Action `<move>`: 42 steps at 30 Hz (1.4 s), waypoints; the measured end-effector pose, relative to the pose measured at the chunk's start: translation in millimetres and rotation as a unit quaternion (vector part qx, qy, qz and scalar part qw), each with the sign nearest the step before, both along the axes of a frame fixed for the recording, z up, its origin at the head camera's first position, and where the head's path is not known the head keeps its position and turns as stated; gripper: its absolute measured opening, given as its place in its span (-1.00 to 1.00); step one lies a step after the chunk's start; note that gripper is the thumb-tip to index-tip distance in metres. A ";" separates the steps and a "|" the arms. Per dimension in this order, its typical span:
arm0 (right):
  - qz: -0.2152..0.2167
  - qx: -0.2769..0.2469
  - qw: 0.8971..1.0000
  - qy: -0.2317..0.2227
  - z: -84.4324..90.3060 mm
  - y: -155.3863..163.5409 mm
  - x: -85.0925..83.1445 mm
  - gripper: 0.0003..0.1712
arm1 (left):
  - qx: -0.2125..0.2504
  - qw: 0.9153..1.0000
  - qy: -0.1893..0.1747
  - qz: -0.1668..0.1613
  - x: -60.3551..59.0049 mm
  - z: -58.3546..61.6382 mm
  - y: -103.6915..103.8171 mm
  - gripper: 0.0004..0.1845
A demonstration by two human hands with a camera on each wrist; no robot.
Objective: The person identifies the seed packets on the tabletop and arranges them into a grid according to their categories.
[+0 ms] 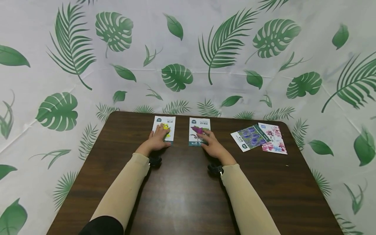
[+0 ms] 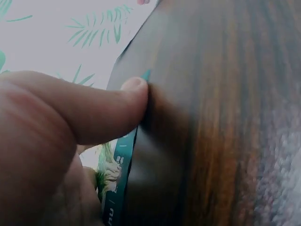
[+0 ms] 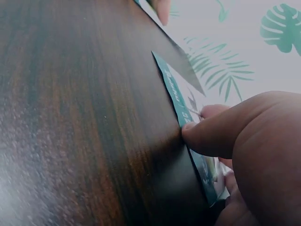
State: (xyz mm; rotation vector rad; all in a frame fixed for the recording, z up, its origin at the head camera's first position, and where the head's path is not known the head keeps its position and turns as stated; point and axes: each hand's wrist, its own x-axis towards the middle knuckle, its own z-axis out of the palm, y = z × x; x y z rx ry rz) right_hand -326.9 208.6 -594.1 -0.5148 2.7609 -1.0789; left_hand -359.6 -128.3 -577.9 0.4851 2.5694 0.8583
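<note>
Two flat flower seed packets lie side by side at the far edge of the table. My left hand (image 1: 157,139) rests on the packet with yellow flowers (image 1: 172,121), fingers spread over its picture. In the left wrist view, the thumb lies along the green lower edge of that packet (image 2: 123,153). My right hand (image 1: 213,146) touches the right side of the packet with a purple flower (image 1: 194,138). Its fingertips rest on the picture, and in the right wrist view the thumb is at the green border (image 3: 175,96). Both hands partly cover their packets.
To the right, a packet with blue-purple flowers (image 1: 249,137) overlaps a packet with pink blossoms (image 1: 276,143). All lie on the dark wooden table (image 1: 182,195). A white cloth with green leaves (image 1: 132,94) hangs behind and beside the table.
</note>
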 end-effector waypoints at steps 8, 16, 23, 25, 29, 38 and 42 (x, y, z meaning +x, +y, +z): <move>-0.005 -0.009 1.000 -0.009 3.2 0.2 1.3 -0.37 | -0.025 0.999 0.041 -0.003 5.4 3.8 -4.9 -0.10; -0.021 0.004 1.000 -0.003 3.5 -5.4 2.0 -0.38 | -0.017 0.999 0.047 -0.006 7.4 5.5 -8.7 -0.10; -0.033 -0.008 0.999 -0.007 5.5 -3.8 1.8 -0.36 | -0.014 0.999 0.048 -0.002 8.5 7.0 -9.4 -0.09; -0.033 -0.020 0.999 -0.006 5.0 -2.0 1.0 -0.36 | -0.014 0.999 0.045 -0.002 7.2 6.4 -9.3 -0.08; -0.036 -0.067 0.997 -0.022 3.2 3.2 1.1 -0.36 | -0.015 0.999 0.035 -0.003 4.2 4.4 -8.8 -0.06; -0.065 -0.200 0.976 -0.047 1.6 17.7 13.1 -0.40 | -0.009 1.000 0.019 -0.012 2.6 3.9 -7.2 -0.06; -0.074 -0.219 0.971 -0.059 -1.4 21.2 22.5 -0.38 | -0.012 1.000 0.020 -0.013 6.1 3.8 -7.0 -0.06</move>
